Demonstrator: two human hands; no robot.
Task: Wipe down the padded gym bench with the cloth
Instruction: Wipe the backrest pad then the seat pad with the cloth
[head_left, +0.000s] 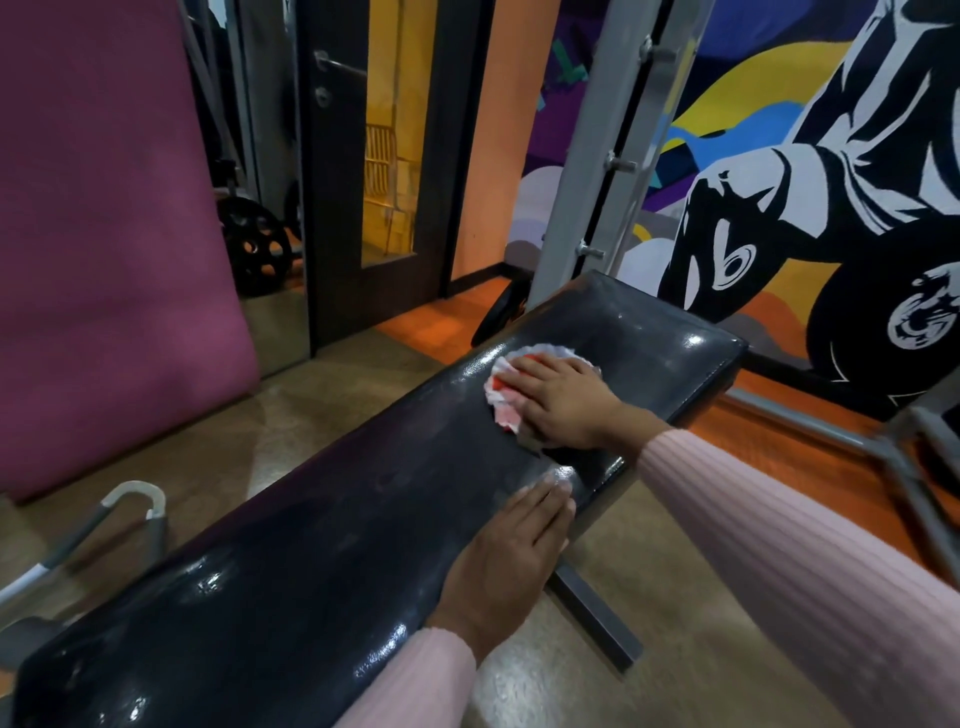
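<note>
A long black padded bench (332, 525) runs from the lower left to the upper right of the head view, its surface glossy. A white and red cloth (503, 391) lies on the pad toward its far end. My right hand (561, 402) presses flat on top of the cloth, fingers straight, covering most of it. My left hand (511, 551) rests flat on the near right edge of the pad, fingers straight and pointing toward the far end, holding nothing. Both arms wear pink ribbed sleeves.
A pink mat (104, 234) leans against the wall at left. A grey metal rack upright (597, 156) stands behind the bench's far end. The bench's dark steel foot (597, 618) sticks out on the floor at right. A grey handle (132, 499) sits at lower left.
</note>
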